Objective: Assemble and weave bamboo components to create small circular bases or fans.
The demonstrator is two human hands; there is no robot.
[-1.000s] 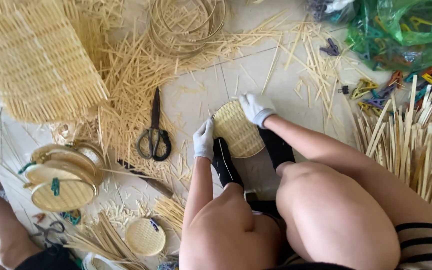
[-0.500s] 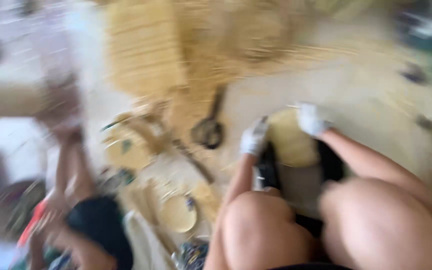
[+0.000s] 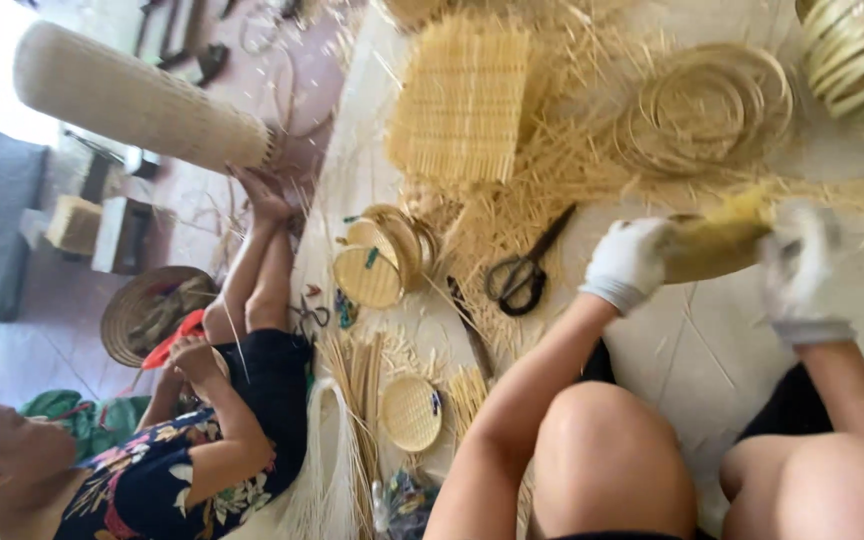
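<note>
Pale floor strewn with bamboo strips lies beneath the woven yellow piece (image 3: pixel 717 245), held off the floor with its long axis running sideways, left hand (image 3: pixel 630 262) and right hand (image 3: pixel 800 268) each closed on one end.

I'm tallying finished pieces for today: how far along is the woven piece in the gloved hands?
Done: round woven discs stacked by the scissors. In hand: left hand and right hand grip a small woven piece, blurred, so its progress is unclear. Left: loose strips lie unused.
</note>
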